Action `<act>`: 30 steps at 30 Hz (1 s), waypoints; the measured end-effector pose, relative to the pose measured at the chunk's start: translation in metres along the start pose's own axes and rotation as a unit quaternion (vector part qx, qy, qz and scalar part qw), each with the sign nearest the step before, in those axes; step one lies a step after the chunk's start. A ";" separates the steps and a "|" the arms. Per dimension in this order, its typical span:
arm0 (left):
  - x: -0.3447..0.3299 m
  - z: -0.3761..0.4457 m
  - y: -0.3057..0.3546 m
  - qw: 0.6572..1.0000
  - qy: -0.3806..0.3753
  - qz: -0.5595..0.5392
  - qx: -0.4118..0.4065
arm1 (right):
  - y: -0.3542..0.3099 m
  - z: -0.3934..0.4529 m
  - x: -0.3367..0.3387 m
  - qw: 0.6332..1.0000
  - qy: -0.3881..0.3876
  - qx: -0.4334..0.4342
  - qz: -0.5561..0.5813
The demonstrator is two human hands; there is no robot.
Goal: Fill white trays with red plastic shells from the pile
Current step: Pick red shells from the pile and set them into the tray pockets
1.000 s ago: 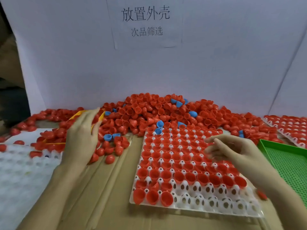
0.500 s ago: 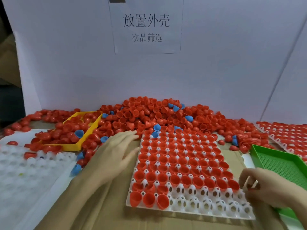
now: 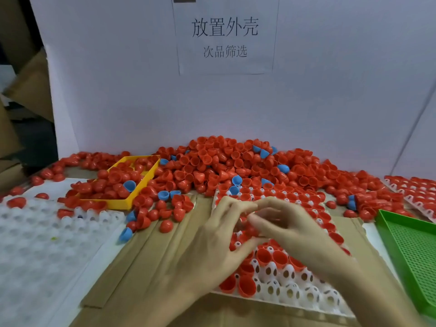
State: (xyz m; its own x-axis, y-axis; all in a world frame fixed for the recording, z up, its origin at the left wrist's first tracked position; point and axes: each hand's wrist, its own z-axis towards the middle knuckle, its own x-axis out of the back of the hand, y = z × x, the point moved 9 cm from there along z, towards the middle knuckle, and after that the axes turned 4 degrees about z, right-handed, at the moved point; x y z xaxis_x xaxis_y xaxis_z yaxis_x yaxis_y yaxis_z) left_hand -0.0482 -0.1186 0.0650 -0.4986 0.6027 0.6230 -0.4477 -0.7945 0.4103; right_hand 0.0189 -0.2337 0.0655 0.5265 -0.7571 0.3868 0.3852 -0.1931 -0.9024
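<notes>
White board walls with a printed paper sign [image 3: 225,36] back a counter [image 3: 151,263] covered in brown cardboard. Both hands meet over the middle of the white moulded plastic tray [image 3: 290,283]: the left hand [image 3: 220,241] and the right hand [image 3: 286,228] have curled fingers whose tips touch, but blur hides whether they pinch a shell, so I cannot tell what either one holds. Under and around the hands the tray's cups hold red plastic half-shells [image 3: 272,256], open side up; the cups along the tray's near edge show bare white. Behind the tray lies the heaped pile of loose red shells [image 3: 236,161], with a few blue plastic shells [image 3: 283,168] mixed in. Left of the tray a yellow rectangular plastic bin [image 3: 132,197] holds red shells and one blue. Further left of the tray lies a second white tray [image 3: 35,244], carrying only a few red shells at its far edge. Right of the tray sits a green perforated plastic tray [image 3: 412,251], and behind that a filled white tray [image 3: 415,190] of red shells.
</notes>
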 end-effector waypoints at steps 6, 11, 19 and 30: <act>0.011 0.007 -0.023 0.999 0.006 0.001 0.034 | 0.019 0.007 -0.011 0.993 0.027 -0.009 0.117; 0.070 0.019 -0.071 0.984 0.128 0.107 0.064 | 0.036 -0.004 0.014 0.978 0.090 -0.035 0.184; 0.071 0.005 -0.157 0.950 0.020 0.277 0.145 | 0.050 -0.006 0.021 0.964 0.105 -0.070 0.232; 0.023 -0.002 -0.160 0.963 -0.016 0.203 0.174 | 0.059 -0.008 0.036 0.958 0.136 -0.080 0.240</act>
State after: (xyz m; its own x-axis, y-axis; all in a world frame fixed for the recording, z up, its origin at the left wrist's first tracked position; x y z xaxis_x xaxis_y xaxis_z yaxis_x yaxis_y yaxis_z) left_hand 0.0107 0.0223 0.0124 -0.5538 0.2394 0.7975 0.0581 -0.9443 0.3238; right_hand 0.0542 -0.2777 0.0246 0.3878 -0.9133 -0.1245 0.0155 0.1415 -0.9898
